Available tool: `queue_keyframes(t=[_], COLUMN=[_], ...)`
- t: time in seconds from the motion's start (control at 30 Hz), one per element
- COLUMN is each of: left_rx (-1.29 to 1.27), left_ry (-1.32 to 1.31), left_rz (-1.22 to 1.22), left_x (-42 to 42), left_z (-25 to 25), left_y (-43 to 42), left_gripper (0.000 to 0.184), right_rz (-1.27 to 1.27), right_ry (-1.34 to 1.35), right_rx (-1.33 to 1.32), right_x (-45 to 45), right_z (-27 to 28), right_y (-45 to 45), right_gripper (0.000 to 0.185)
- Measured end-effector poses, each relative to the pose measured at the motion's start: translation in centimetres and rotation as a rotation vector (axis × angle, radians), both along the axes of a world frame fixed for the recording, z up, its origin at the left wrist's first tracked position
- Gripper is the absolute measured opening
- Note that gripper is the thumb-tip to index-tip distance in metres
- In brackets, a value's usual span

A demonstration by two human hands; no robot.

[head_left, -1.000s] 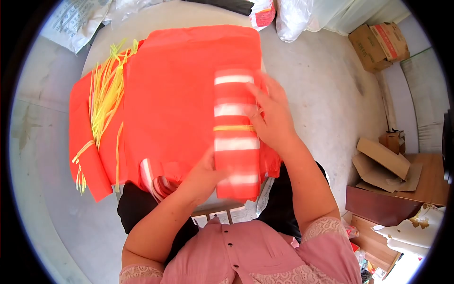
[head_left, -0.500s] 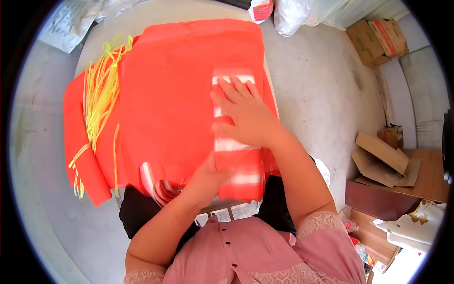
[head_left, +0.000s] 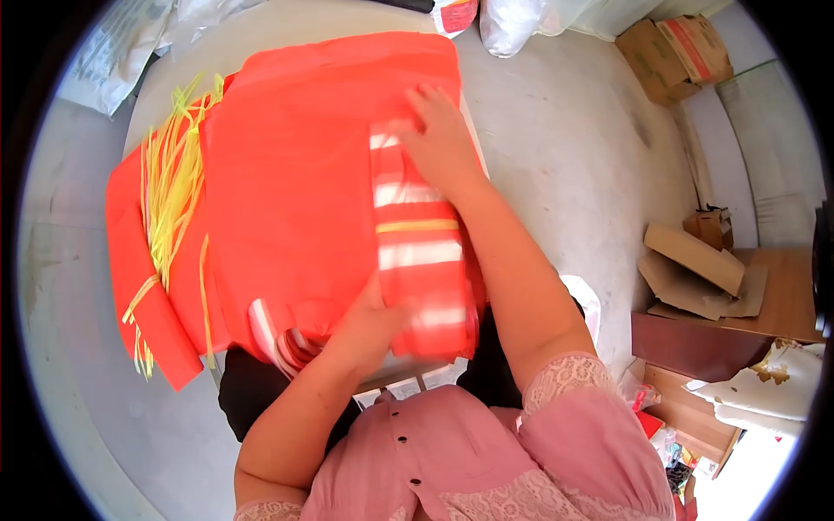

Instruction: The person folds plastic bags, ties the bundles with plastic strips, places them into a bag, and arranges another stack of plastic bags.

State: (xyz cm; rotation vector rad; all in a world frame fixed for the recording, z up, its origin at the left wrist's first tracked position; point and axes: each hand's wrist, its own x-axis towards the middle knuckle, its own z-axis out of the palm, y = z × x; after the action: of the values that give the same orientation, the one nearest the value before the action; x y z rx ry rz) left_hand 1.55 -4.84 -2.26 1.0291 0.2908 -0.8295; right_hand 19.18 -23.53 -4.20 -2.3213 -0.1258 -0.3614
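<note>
A folded red-and-white striped bundle (head_left: 420, 253), apparently thin plastic sheeting, lies along the right side of a wide stack of red sheets (head_left: 295, 165). An orange-yellow strip (head_left: 417, 226) runs across the bundle's middle. My right hand (head_left: 440, 143) is over the bundle's upper end, fingers spread and somewhat blurred, nothing seen in them. At the lower left edge of the bundle my left hand (head_left: 369, 326) touches it; its fingers are smeared, so whether they grip is unclear. More striped folds (head_left: 282, 339) stick out below the stack, left of my left hand.
Yellow strips (head_left: 174, 182) lie in a bunch across the stack's left side. A rolled red piece (head_left: 165, 334) tied with yellow hangs there. An open cardboard box (head_left: 704, 278) rests on a brown cabinet (head_left: 790, 295) at right; another carton (head_left: 673, 56) is at the far right.
My right hand has lifted and slid up toward the bundle's far end, uncovering the orange-yellow strip. My left hand stays at the lower left edge. The whole view has shifted slightly.
</note>
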Motion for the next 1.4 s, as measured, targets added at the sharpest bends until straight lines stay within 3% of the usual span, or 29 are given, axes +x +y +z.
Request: queue_keyframes(t=[0.13, 0.27, 0.37, 0.5, 0.57, 0.6, 0.67, 0.8, 0.93, 0.97, 1.07, 1.1, 1.13, 1.23, 1.33, 1.4], left_rx=[-0.079, -0.075, -0.165, -0.179, -0.228, -0.122, 0.092, -0.049, -0.096, -0.109, -0.105, -0.086, -0.109, -0.140, -0.208, -0.074], left_ry=[0.058, 0.040, 0.027, 0.066, 0.116, 0.072, -0.017, -0.029, 0.021, -0.009, -0.060, -0.060, -0.044, -0.033, 0.132, 0.148], left_rz=[0.043, 0.080, 0.055, 0.058, 0.091, 0.119, 0.174, 0.148, 0.034, -0.009, -0.076, -0.229, -0.316, -0.527, -0.486, -0.424], left_x=[0.1, -0.1, 0.1, -1.4, -2.4, -3.3, -6.1, -10.1, -13.6, -14.3, -16.5, -16.7, -17.0, -17.5, -17.8, -17.7], left_z=[1.6, 2.6, 1.0, 2.6, 3.0, 3.3, 3.7, 1.7, 2.1, 2.1, 3.3, 5.3, 4.8, 3.5, -0.3, -1.8], left_y=[0.4, 0.4, 0.4, -0.9, -1.5, -2.3, -4.0, -4.6, -6.3, -6.7, -8.7, -9.2, -9.5, -9.8, -10.0, -10.1], left_gripper=[0.056, 0.053, 0.052, 0.051, 0.050, 0.050, 0.050, 0.050, 0.053, 0.054, 0.053, 0.049, 0.047, 0.039, 0.035, 0.038], right_rz=[-0.113, -0.018, 0.141, 0.122, 0.096, 0.083, 0.087, 0.136, 0.190, 0.166, 0.204, 0.178, 0.072, -0.097, -0.386, -0.550], right_ry=[0.044, 0.410, 0.705, 0.673, 0.658, 0.649, 0.634, 0.596, 0.601, 0.688, 0.507, 0.522, 0.497, 0.320, 0.240, 0.217], right_rx=[0.508, 0.282, 0.564, 0.740, 0.805, 0.840, 0.938, 0.963, 0.793, 0.921, 0.862, 0.994, 0.935, 0.911, 0.814, 0.783], right_x=[-3.3, -9.2, -13.6, -17.3, -18.3, -19.0, -20.0, -23.3, -26.7, -27.6, -29.1, -30.1, -31.5, -35.7, -41.9, -46.0], right_z=[3.6, 4.5, 5.1, 3.7, 4.1, 4.3, 2.3, 1.7, 4.2, 5.9, 4.4, 5.9, 7.3, 4.7, 2.2, -1.4], right_y=[-2.6, -6.4, -6.2, -3.9, -4.0, -4.0, -4.4, -5.6, -7.1, -7.8, -11.8, -13.5, -15.5, -23.5, -29.2, -31.5], right_gripper=[0.048, 0.049, 0.060, 0.091, 0.093, 0.094, 0.093, 0.093, 0.080, 0.074, 0.074, 0.073, 0.072, 0.072, 0.072, 0.073])
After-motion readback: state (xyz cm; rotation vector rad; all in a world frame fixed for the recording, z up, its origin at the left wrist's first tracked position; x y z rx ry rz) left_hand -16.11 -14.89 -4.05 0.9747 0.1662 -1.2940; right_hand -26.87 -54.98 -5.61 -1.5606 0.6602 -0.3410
